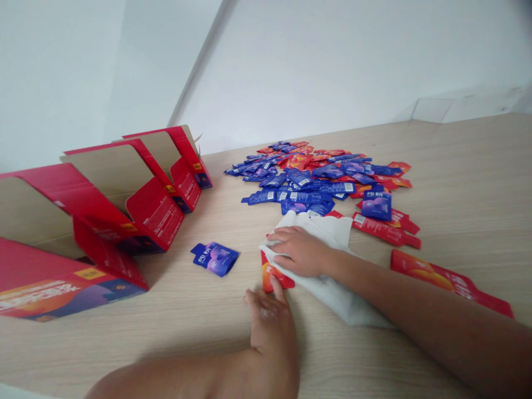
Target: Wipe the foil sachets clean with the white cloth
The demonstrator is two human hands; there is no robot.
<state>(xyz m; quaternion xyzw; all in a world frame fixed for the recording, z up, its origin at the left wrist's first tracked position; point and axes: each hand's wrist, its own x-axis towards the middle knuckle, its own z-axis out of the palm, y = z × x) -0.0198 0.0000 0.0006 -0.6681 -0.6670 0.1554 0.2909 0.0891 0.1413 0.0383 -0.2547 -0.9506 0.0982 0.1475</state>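
Observation:
My right hand presses a white cloth down onto a red-orange sachet on the wooden table, fingers curled over the cloth. Just in front of it, my left hand rests on the table with its fingertips touching the near edge of that sachet, holding it in place. A single blue sachet lies to the left of both hands. Behind the hands spreads a large pile of blue and red sachets.
Three open red cardboard display boxes stand along the left side of the table, the nearest at the left edge. A long red sachet lies right of my right forearm. A white wall rises behind the table.

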